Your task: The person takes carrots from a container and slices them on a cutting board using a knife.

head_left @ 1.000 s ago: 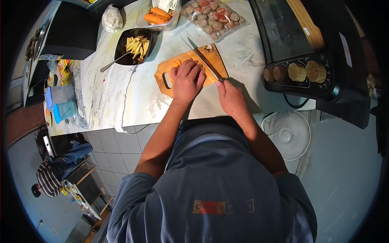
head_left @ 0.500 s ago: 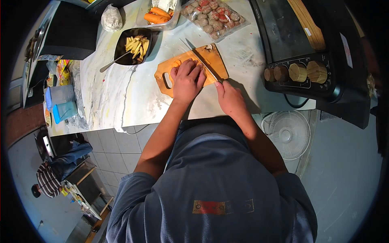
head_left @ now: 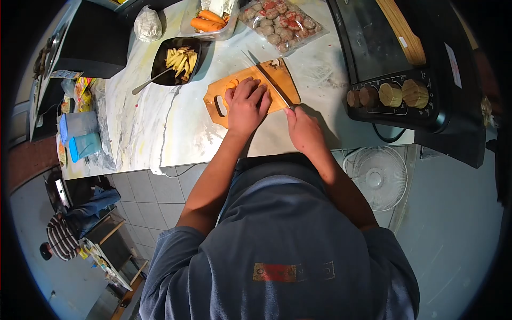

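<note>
L hand [head_left: 246,106] held carrot [head_left: 232,84] on board [head_left: 288,81], ctr frame; R hand [head_left: 305,128] gripped knife [head_left: 274,85]. Strips [head_left: 181,61] lay cut in bowl [head_left: 159,49], upper L; whole carrots [head_left: 207,25] sat uncut in tub [head_left: 217,36], top.

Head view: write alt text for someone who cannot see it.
The right hand holds a knife over a wooden cutting board; the left hand partly covers orange pieces, likely carrot. Beyond are a black bowl of yellow strips, a plastic container with carrots and a bag of meatballs.
</note>
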Demonstrator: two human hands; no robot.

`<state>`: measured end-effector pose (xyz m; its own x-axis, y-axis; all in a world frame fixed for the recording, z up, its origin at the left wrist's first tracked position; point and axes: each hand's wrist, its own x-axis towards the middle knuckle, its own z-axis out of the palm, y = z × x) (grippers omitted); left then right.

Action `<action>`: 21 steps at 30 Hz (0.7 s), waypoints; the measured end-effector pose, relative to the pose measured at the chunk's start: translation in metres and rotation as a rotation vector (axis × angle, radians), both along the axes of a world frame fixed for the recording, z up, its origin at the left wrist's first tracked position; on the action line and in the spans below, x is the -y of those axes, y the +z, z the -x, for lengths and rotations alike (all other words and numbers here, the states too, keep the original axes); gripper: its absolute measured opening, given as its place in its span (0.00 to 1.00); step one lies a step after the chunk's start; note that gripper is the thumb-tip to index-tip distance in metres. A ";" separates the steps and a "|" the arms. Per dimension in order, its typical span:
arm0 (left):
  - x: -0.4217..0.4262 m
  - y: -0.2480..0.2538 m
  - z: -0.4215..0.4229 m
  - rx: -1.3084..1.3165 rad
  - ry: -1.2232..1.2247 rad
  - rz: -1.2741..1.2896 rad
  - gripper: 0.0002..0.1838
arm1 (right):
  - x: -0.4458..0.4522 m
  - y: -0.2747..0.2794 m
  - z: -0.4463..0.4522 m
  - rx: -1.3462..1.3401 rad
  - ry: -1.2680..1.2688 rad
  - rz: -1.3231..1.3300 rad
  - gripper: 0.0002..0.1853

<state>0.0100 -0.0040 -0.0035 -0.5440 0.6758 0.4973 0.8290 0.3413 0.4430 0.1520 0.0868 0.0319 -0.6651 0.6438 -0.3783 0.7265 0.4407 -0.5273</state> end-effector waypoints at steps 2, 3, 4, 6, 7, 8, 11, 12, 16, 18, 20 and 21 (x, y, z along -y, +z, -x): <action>0.000 0.000 0.000 -0.009 0.003 0.000 0.08 | -0.001 -0.001 -0.006 0.018 -0.012 -0.035 0.23; 0.001 0.001 0.000 -0.015 0.000 0.001 0.09 | -0.001 0.001 -0.008 0.016 -0.009 -0.037 0.23; 0.001 0.001 0.000 -0.018 0.001 -0.003 0.09 | -0.002 0.004 -0.009 0.007 0.002 -0.034 0.23; 0.001 0.002 0.000 0.011 -0.004 0.013 0.09 | -0.003 0.007 -0.011 -0.005 0.008 -0.038 0.23; 0.001 0.002 0.000 0.008 -0.006 0.008 0.09 | -0.004 0.006 -0.011 -0.033 0.022 -0.052 0.22; 0.001 0.002 0.001 0.012 -0.010 0.014 0.09 | -0.003 0.005 -0.010 -0.062 0.037 -0.065 0.22; 0.003 0.002 0.001 0.010 -0.017 0.026 0.09 | -0.002 0.007 -0.010 -0.143 0.019 -0.090 0.21; 0.003 0.002 0.001 0.007 -0.020 0.033 0.10 | -0.002 0.007 -0.010 -0.146 0.019 -0.093 0.21; 0.002 0.002 0.001 -0.017 -0.018 0.043 0.10 | -0.004 0.007 -0.012 -0.209 -0.014 -0.094 0.20; 0.001 0.003 0.000 -0.022 -0.010 0.041 0.11 | -0.006 0.008 -0.013 -0.234 -0.044 -0.079 0.20; 0.001 0.004 0.001 -0.023 -0.012 0.046 0.11 | -0.008 0.008 -0.012 -0.211 -0.109 -0.078 0.21; 0.001 0.005 0.001 -0.018 -0.014 0.056 0.11 | -0.009 0.007 -0.013 -0.214 -0.108 -0.080 0.21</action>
